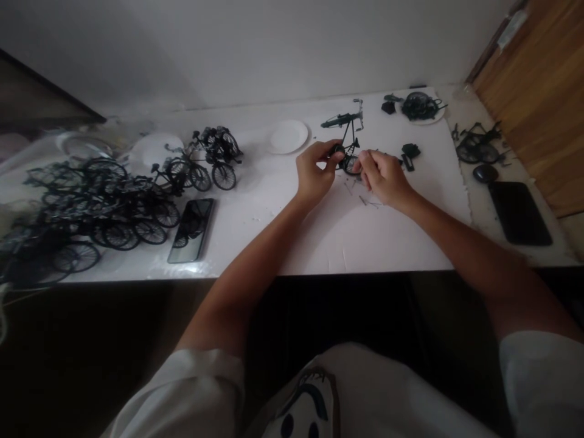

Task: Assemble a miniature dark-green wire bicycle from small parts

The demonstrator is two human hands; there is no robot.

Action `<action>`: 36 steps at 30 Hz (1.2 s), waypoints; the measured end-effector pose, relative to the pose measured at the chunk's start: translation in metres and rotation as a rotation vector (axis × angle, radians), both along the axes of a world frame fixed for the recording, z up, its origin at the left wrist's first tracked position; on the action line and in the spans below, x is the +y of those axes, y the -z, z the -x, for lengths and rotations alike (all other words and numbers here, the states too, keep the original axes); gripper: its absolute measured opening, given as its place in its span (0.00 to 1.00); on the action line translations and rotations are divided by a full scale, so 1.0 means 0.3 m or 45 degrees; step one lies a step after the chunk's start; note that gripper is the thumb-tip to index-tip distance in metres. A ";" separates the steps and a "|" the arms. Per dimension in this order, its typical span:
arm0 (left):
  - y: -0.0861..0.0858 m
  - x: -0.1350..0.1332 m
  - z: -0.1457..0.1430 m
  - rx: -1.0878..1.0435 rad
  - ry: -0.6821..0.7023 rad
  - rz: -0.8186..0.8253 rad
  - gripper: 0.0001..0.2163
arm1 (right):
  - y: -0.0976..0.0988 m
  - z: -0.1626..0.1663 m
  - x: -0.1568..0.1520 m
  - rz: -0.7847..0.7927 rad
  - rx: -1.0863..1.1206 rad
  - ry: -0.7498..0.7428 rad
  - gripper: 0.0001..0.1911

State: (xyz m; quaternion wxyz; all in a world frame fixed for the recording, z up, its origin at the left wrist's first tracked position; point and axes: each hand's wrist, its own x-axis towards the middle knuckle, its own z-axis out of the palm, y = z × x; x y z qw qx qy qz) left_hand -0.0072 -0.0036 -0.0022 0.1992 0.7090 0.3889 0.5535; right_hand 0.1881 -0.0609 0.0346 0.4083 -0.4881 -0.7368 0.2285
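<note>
A dark miniature bicycle (pixel 350 135) is between my hands over the white table, its handlebar end pointing away from me. My left hand (pixel 318 167) is closed on its left side, thumb and forefinger pinched around a dark part of it. At the small spoked wheel (pixel 351 165), my right hand (pixel 382 175) has its fingers pinched together; whatever lies between the fingertips is too small to make out. Several thin metal pins (pixel 364 200) lie on the table just below the hands.
Many finished-looking miniature bicycles (pixel 118 201) crowd the left side, beside a phone (pixel 191 231). A white plate (pixel 288 136) lies behind my left hand. Dark parts (pixel 422 106) fill another plate at the back right. A second phone (pixel 520 213) and a round black case (pixel 485 174) lie right.
</note>
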 end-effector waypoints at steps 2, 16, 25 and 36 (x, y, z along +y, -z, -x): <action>0.010 0.008 -0.004 -0.038 0.050 0.052 0.21 | 0.002 -0.012 0.013 -0.064 0.027 0.011 0.38; 0.077 0.050 -0.018 -0.236 0.380 0.301 0.28 | 0.035 -0.017 0.029 -0.242 -0.116 0.025 0.19; 0.069 0.045 -0.016 -0.172 0.525 0.314 0.31 | 0.018 -0.028 0.038 -0.183 -0.068 0.109 0.18; 0.053 0.024 -0.020 -0.373 0.625 0.473 0.32 | 0.038 -0.013 0.038 -0.273 0.073 0.121 0.21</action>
